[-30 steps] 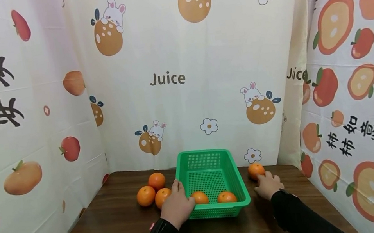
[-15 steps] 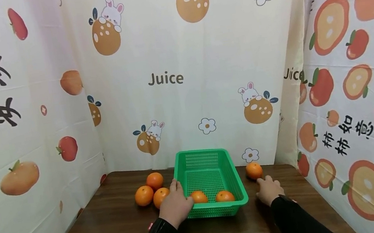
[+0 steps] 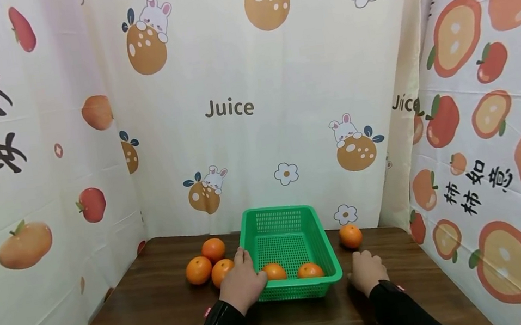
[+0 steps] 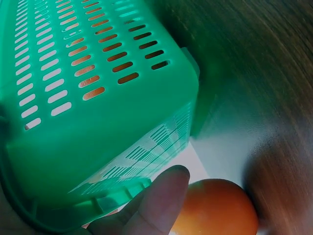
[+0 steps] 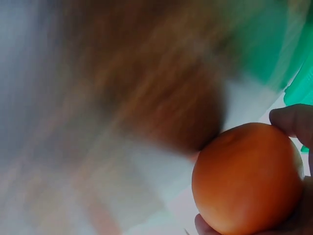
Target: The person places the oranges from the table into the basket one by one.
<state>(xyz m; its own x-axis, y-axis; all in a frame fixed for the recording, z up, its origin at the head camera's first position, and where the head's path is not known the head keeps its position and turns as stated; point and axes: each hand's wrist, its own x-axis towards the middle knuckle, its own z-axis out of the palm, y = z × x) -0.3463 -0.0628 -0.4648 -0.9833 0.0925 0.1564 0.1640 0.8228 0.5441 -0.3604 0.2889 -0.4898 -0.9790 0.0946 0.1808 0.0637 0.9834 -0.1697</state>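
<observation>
My left grip (image 3: 243, 284) holds the green basket's (image 3: 329, 263) near corner on the counter (image 3: 162, 318), while my right grip (image 3: 366, 271) clasps an orange (image 5: 247, 178).

Left hand (image 3: 243, 284) curled, gripping; right hand (image 3: 366, 271) curled, holding.
</observation>
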